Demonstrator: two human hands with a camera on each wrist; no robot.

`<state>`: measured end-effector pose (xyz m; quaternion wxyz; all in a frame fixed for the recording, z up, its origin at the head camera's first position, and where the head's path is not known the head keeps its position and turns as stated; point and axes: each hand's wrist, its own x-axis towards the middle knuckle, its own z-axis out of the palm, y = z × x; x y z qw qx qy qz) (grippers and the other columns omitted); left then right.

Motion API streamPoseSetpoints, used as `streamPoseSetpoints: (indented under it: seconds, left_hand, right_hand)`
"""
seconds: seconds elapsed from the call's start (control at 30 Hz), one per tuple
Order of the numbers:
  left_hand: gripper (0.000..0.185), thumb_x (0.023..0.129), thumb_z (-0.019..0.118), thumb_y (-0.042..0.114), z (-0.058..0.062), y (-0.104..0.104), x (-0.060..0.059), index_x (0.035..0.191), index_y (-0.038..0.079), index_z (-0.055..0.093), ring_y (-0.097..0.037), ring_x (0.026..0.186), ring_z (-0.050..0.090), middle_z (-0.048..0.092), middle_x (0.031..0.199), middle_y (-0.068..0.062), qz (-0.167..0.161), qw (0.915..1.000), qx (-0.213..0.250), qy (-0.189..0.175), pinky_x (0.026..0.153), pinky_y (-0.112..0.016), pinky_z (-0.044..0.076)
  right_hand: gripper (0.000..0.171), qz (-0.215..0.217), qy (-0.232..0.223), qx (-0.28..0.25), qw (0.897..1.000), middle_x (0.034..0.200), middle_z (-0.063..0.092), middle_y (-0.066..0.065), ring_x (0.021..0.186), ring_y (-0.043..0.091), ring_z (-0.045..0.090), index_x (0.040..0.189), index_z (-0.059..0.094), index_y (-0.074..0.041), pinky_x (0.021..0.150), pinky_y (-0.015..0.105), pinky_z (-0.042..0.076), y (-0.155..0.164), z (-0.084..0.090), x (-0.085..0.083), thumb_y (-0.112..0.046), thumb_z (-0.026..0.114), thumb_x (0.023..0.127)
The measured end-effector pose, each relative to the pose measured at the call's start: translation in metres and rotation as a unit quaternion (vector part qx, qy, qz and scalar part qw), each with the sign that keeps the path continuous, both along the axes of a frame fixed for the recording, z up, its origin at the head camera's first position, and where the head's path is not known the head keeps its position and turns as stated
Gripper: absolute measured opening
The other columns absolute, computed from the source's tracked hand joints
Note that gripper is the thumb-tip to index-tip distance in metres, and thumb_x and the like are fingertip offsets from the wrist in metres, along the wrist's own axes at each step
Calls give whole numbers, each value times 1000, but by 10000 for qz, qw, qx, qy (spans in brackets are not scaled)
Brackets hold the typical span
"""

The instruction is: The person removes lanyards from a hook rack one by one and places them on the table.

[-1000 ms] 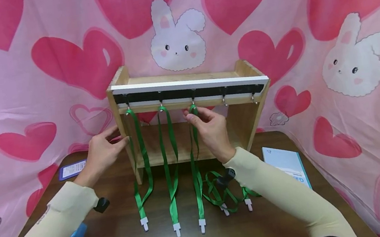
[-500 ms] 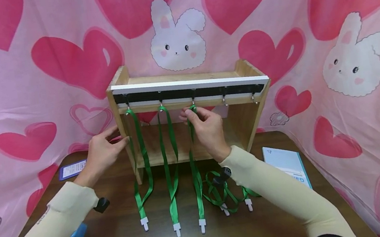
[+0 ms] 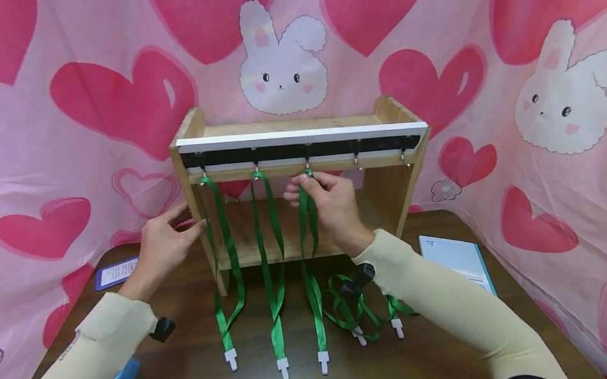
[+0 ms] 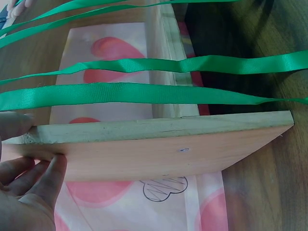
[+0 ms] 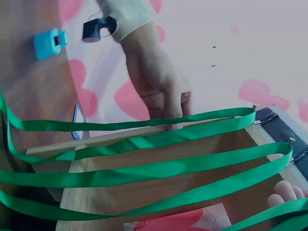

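A wooden rack (image 3: 397, 189) stands on the dark table, with a black hook strip (image 3: 332, 145) across its front. Three green lanyards hang from the left hooks: the first (image 3: 226, 245), the second (image 3: 271, 246) and the third (image 3: 309, 260). My right hand (image 3: 303, 186) pinches the third lanyard just under its hook. My left hand (image 3: 182, 222) holds the rack's left side panel (image 4: 159, 149), fingers (image 4: 45, 175) laid on the wood. The right wrist view shows the green straps (image 5: 159, 173) stretched across the rack.
Two hooks (image 3: 357, 159) at the right end of the strip hang bare. More green lanyards (image 3: 356, 315) lie tangled on the table. A blue card (image 3: 115, 272) lies at the left, a white booklet (image 3: 456, 262) at the right, a blue object (image 3: 122, 373) near my left sleeve.
My right hand has slid slightly left and down along the third lanyard, whose two straps now hang a little apart. The left hand and the rack have not moved.
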<state>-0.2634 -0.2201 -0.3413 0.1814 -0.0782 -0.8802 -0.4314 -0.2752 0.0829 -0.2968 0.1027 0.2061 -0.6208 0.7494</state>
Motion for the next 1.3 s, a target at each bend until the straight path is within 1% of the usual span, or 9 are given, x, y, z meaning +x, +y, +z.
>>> streamPoseSetpoints:
  seconds: [0.07,0.13,0.2,0.47,0.63,0.73,0.87,1.07,1.3]
  left_hand:
    - [60,96,70,26,-1,0,0,150,8,50,-43,117,68,65,135,-24,2,10000,-5,11,90,-50,58]
    - [60,96,70,25,-1,0,-1,149,7,50,-43,117,68,65,135,-25,1,10000,-4,26,90,-49,58]
    - [60,96,70,25,-1,-1,-1,149,7,50,-43,117,68,65,135,-25,1,10000,5,27,90,-49,58]
    - [59,95,71,26,4,1,-3,149,10,52,-41,116,68,65,137,-22,-16,10000,30,84,90,-50,58]
    - [60,95,71,25,4,0,-2,150,9,50,-42,116,68,65,135,-23,-10,10000,25,69,89,-50,58]
    - [60,96,71,25,2,0,-1,150,10,50,-42,115,69,66,134,-24,-19,10000,24,28,89,-49,58]
    - [61,96,71,26,1,0,0,151,11,50,-42,117,68,65,135,-23,-9,10000,53,-26,89,-49,58]
    - [61,95,71,26,0,1,0,150,10,50,-43,118,67,64,137,-24,34,10000,29,-19,90,-50,58]
    - [61,95,71,26,0,1,0,150,9,50,-43,117,68,64,137,-24,35,10000,2,-1,90,-49,58]
  right_hand:
    - [30,147,-115,-171,9997,101,75,28,85,15,78,112,66,17,85,40,64,1,1,0,-10,58,102]
    - [30,231,-163,-246,9993,94,78,17,84,15,78,112,65,19,84,39,65,2,1,0,-8,59,102]
    - [31,295,-174,-293,9990,88,78,4,83,15,78,113,64,20,84,38,65,3,1,0,-8,59,102]
    - [38,335,43,-374,9987,88,78,3,82,15,78,115,59,26,83,39,65,6,3,5,-9,60,101]
    - [36,281,33,-292,9992,89,79,2,83,15,78,114,60,24,84,38,64,10,0,9,-10,60,101]
    - [33,271,-81,-231,9993,89,79,1,84,15,79,112,62,21,85,38,64,13,-5,12,-9,59,102]
    - [32,273,-169,-138,9994,88,79,0,83,14,78,113,63,20,86,38,64,16,-14,16,-9,58,102]
    - [32,234,-308,-40,9992,87,79,-3,81,13,79,114,62,21,86,37,63,23,-25,20,-8,57,103]
    - [34,233,-493,63,9985,88,80,-4,83,13,79,114,63,19,89,36,63,31,-36,30,-13,59,102]
